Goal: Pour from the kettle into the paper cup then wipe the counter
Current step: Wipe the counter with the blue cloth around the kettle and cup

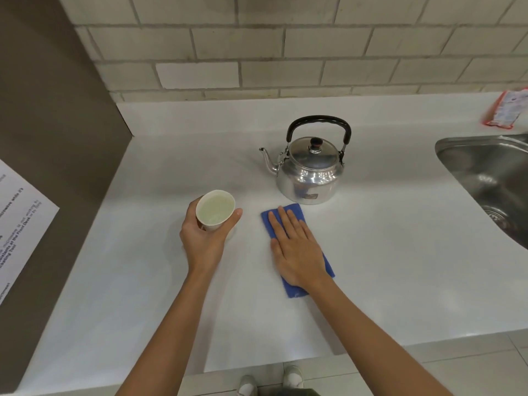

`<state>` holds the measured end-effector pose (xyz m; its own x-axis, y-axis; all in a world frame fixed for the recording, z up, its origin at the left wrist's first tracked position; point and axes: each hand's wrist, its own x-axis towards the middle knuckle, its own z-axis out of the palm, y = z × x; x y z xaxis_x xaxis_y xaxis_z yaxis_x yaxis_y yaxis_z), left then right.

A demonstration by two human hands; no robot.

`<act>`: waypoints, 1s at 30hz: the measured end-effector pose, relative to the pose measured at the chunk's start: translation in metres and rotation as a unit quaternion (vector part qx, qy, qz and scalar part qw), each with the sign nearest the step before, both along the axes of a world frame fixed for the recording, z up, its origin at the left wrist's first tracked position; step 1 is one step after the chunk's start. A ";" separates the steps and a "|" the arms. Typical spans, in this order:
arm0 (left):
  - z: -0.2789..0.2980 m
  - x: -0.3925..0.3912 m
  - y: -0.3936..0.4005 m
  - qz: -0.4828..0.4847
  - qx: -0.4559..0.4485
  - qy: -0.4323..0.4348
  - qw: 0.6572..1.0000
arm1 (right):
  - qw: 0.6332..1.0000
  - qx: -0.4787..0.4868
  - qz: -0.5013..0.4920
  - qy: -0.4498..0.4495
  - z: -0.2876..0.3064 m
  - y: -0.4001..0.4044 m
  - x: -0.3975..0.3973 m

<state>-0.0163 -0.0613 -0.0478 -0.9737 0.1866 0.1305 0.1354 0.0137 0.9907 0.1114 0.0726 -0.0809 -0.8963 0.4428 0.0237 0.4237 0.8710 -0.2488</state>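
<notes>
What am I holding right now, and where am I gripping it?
The left hand grips the paper cup around its side wall. The right hand lies flat on the blue cloth, pressing, not gripping.

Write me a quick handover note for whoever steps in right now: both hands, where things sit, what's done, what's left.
Left hand: gripping the paper cup, which holds liquid, near the counter's left side.
Right hand: flat, palm down on the blue cloth, on the counter.
Kettle: upright behind the cloth, lid on, spout toward the cup, nobody touching it.
Done: pouring, apparently.
Left: wipe the counter, keeping the full cup steady.
</notes>
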 end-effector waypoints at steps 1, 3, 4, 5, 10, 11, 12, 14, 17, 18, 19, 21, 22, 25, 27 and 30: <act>0.000 0.001 0.001 -0.003 -0.001 0.001 1.000 | 1.000 0.003 -0.011 0.003 0.002 0.002 -0.003; 0.000 0.004 0.005 -0.011 -0.003 0.002 1.000 | 1.000 -0.001 -0.006 0.004 0.003 0.003 -0.002; 0.000 0.005 0.007 -0.013 -0.002 0.002 1.000 | 1.000 -0.003 0.006 0.004 0.003 0.004 0.004; -0.001 0.006 0.009 -0.015 -0.001 0.002 1.000 | 1.000 -0.003 0.016 0.004 0.002 0.007 0.012; 0.000 0.011 0.024 -0.029 0.006 -0.009 1.000 | 1.000 -0.006 -0.025 0.011 0.001 0.033 0.046; 0.000 0.012 0.028 -0.033 0.008 -0.012 0.999 | 0.999 -0.005 -0.036 0.009 0.001 0.039 0.051; 0.001 0.013 0.033 -0.037 0.011 -0.014 0.999 | 0.999 -0.004 -0.048 0.007 0.001 0.046 0.055; 0.001 0.016 0.042 -0.045 0.015 -0.018 0.999 | 0.997 -0.005 -0.075 0.008 0.000 0.062 0.063; 0.001 0.022 0.055 -0.058 0.021 -0.020 0.998 | 0.994 -0.008 -0.106 0.005 -0.001 0.086 0.072; 0.001 0.023 0.058 -0.062 0.022 -0.021 0.998 | 0.994 -0.008 -0.113 0.002 -0.002 0.094 0.072; 0.001 0.024 0.062 -0.065 0.024 -0.023 0.997 | 0.993 -0.008 -0.120 -0.001 -0.003 0.102 0.072; 0.001 0.027 0.069 -0.069 0.025 -0.023 0.997 | 0.991 -0.006 -0.131 -0.007 -0.003 0.116 0.070; 0.001 0.028 0.072 -0.071 0.024 -0.022 0.997 | 0.991 -0.006 -0.136 -0.010 -0.003 0.121 0.068; 0.002 0.030 0.077 -0.072 0.021 -0.020 0.997 | 0.989 -0.003 -0.148 -0.020 -0.001 0.134 0.061; 0.002 0.032 0.079 -0.072 0.020 -0.021 0.997 | 0.989 0.000 -0.145 -0.027 0.001 0.139 0.056; 0.004 0.034 0.081 -0.069 0.020 -0.020 0.997 | 0.992 0.008 -0.125 -0.028 0.003 0.136 0.057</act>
